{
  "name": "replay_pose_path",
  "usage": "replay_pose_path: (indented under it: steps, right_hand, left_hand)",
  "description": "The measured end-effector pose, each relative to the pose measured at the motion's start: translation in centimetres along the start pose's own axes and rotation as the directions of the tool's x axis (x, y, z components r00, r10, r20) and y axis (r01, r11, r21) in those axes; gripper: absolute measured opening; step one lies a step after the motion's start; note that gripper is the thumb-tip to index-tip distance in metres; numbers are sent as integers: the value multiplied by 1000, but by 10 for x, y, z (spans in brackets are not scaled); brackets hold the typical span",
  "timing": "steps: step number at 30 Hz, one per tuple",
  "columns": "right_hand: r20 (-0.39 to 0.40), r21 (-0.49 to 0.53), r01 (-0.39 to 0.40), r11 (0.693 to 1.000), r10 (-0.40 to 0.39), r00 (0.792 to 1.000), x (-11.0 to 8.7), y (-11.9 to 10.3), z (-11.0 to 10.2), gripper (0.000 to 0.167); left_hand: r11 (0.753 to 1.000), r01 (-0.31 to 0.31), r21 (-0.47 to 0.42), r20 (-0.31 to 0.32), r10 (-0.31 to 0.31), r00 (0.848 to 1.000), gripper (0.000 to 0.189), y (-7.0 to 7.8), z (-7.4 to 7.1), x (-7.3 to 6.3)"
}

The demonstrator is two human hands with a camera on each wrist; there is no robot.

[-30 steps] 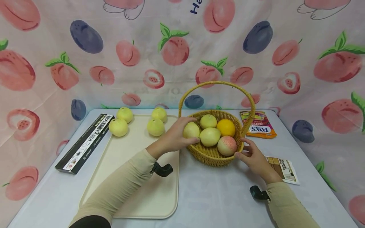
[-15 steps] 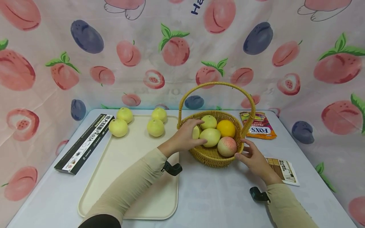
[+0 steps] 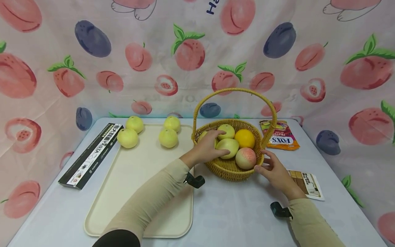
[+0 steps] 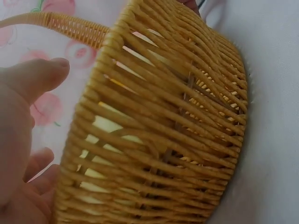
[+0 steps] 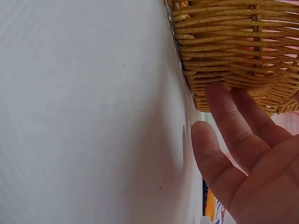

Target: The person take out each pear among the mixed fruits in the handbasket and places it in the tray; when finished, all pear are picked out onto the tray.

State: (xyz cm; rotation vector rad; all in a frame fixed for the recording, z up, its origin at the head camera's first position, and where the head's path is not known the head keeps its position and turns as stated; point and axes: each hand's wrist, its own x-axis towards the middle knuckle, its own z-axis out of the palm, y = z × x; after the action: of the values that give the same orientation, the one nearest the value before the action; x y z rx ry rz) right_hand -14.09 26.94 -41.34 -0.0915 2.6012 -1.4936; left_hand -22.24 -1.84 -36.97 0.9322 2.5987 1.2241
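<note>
A woven basket (image 3: 229, 174) with a tall arched handle holds several yellow-green fruits, among them an oblong one (image 3: 227, 147) and a round one (image 3: 227, 131), plus an orange (image 3: 244, 138) and a peach (image 3: 246, 158). My left hand (image 3: 206, 148) reaches over the basket's left rim, thumb and forefinger spread above the yellow-green fruits; its palm partly hides the leftmost fruit (image 3: 202, 136). With extended fingers, my right hand (image 3: 275, 172) touches the basket's outer right side near the foot of the handle. In the right wrist view, those fingers (image 5: 233, 123) lie against the weave.
Left of the basket lies a cream tray (image 3: 145, 192). Several yellow-green fruits (image 3: 168, 138) sit at its far end. A long black pasta box (image 3: 91, 156) lies along its left side. To the basket's right are a Fox's candy bag (image 3: 281, 135) and a flat packet (image 3: 307, 184).
My left hand has moved rightward, from the leftmost fruit at the rim to farther over the basket. The right hand and the basket stay in place.
</note>
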Motion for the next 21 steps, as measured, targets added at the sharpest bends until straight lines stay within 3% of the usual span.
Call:
replay_pose_path:
  steps: [12, 21]
  right_hand:
    - [5, 14, -7, 1000, 7, 1000, 0, -1, 0, 81]
    - [5, 8, -28, 1000, 28, 1000, 1, 0, 0, 83]
  left_hand:
    - [999, 33, 42, 46, -34, 998, 71, 7, 6, 11]
    - [998, 34, 46, 13, -35, 999, 71, 7, 9, 22]
